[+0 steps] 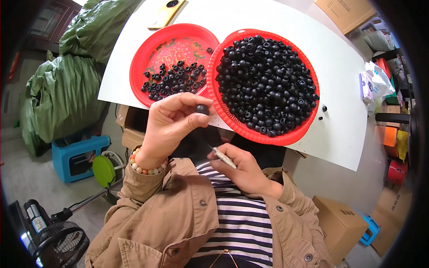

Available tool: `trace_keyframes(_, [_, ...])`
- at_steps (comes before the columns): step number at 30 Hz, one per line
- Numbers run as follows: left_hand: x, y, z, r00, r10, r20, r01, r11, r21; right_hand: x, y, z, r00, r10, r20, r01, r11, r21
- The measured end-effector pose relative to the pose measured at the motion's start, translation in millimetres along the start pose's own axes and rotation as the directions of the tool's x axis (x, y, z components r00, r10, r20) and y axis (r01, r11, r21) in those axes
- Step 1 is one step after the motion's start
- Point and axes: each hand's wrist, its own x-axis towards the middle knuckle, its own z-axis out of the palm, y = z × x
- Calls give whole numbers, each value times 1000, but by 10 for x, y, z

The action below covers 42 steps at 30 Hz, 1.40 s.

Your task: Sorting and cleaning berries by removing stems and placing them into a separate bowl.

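My left hand (167,127) pinches one small black round piece (202,109) between thumb and fingers, just in front of the table edge. My right hand (241,167) is closed around a thin pale tool (222,156) with a fine pointed tip aimed up toward the piece. On the white table (339,76) stand two red plates. The right red plate (288,136) is heaped with several black round pieces (266,85). The left red plate (178,38) holds a smaller scatter of the same black pieces (174,80).
A yellow phone (166,12) lies at the table's far edge. Two loose black pieces (322,109) sit right of the full plate. Green sacks (62,94), a blue stool (78,154) and a fan (58,243) are on the left. Cardboard boxes (339,225) stand on the right.
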Motion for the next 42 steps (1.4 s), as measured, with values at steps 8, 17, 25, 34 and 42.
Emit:
trace_keyframes(8, [-56,-130,-13,992,85,91,-91,994,63,-46,-126,-77,981,-171,-88,186,959,214])
trace_keyframes(17, [-137,-218,9,989,-34,142,51,991,-121,-29,-275,-110,934,-327,-143,331,944,2])
trace_keyframes(25, [-135,-228,33,994,-34,107,45,994,-105,-45,-337,-134,937,-321,-136,321,947,-23])
trace_keyframes(34, [-115,-257,-1,988,47,149,-40,998,-49,-41,-315,-127,939,-309,-148,316,949,21])
trace_keyframes(42, [-163,-332,105,965,251,71,-260,935,240,-40,-272,-62,924,-301,-238,330,939,94])
